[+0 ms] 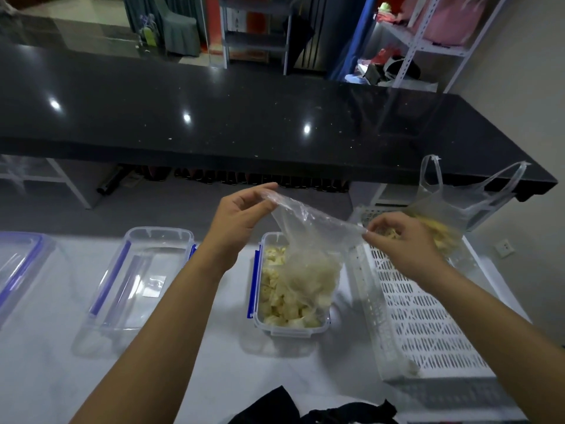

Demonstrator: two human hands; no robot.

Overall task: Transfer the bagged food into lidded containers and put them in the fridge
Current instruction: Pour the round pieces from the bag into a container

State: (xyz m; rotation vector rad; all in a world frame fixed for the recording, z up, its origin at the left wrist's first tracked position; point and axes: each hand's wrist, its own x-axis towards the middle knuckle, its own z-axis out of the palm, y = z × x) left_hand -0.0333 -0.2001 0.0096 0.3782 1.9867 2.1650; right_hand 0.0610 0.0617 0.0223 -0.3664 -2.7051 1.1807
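A clear plastic bag (308,240) hangs upside down over an open clear container (260,316) with blue clips, and pale yellow food pieces (284,304) lie in the container and in the bag's lower end. My left hand (238,215) pinches the bag's upper left corner. My right hand (406,240) pinches its right corner, at about the same height. A second bag of yellow food (449,221) stands in the white basket (428,325) behind my right hand.
A clear lid (137,280) with blue clips lies left of the container, and part of another lid (18,270) shows at the far left. A black counter (244,117) runs across behind the white table (214,362). Dark cloth (305,408) lies at the near edge.
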